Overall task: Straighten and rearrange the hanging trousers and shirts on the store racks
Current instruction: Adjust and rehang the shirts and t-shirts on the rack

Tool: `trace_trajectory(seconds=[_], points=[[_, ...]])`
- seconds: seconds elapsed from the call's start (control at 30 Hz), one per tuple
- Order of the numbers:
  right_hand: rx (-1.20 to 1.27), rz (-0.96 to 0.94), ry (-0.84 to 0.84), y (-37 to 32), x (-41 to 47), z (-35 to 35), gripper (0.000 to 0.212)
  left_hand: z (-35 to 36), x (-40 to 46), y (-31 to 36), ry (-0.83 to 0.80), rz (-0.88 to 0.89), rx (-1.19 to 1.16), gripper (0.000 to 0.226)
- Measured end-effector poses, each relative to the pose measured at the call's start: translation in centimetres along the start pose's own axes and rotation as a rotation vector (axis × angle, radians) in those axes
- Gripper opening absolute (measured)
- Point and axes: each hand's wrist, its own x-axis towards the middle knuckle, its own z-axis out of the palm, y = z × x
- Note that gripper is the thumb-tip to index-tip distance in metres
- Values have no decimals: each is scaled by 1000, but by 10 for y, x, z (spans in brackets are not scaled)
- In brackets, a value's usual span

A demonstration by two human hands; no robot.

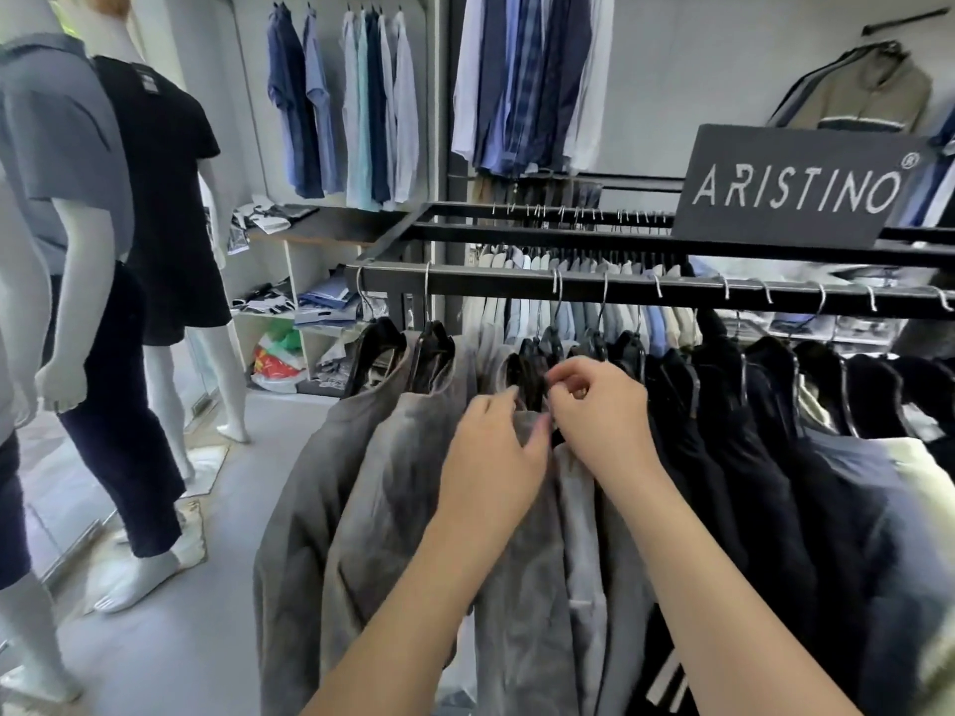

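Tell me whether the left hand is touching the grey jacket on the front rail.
Touching. The head view shows the left hand lying flat on the shoulder of the grey jacket, fingers pressed into the cloth near the collar, with no gap between them.

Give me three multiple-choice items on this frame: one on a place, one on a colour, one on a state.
1. Where do both hands work?
A. on the wall shelf
B. at the collar of a grey garment on the front rail
C. on a mannequin

2. What colour are the garments right of the hands?
A. red
B. dark navy or black
C. yellow

3. How is the right hand's grip?
A. pinched at the collar
B. flat and open
C. hanging at the side

Answers:
1 B: the left hand and right hand meet at the grey garment under the front rail.
2 B: the dark garments show it.
3 A: its fingers curl together there.
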Motion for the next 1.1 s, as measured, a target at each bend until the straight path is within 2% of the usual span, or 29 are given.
trace_trajectory(seconds=[0.07, 0.1, 0.2, 0.33, 0.47, 0.67, 0.83, 1.03, 1.1], points=[[-153, -73, -46, 12, -3, 1, 21, 13, -6, 10, -239, -62, -61, 48], [-190, -85, -73, 16, -4, 1, 21, 15, -8, 11, -280, -98, -111, 48], [-215, -115, -97, 19, -6, 0, 21, 16, -6, 5, -272, -189, -200, 52], [-233, -125, -107, 16, -4, 3, 22, 16, 0, -6, -279, -153, -143, 59], [-236, -99, -82, 20, -3, 4, 23, 9, 1, -24, -314, -268, -154, 65], [-243, -87, -63, 22, 0, -5, 23, -2, 5, -45, -129, -251, 98, 54], [-232, -72, -66, 21, 0, -7, 22, -16, 2, -58, -111, -222, 113, 40], [-235, -96, -38, 23, -4, -3, 21, -17, 6, -62, -139, -223, 135, 34], [-222, -77, -12, 25, -6, 0, 22, -16, 6, -67, -174, -245, 197, 21]])
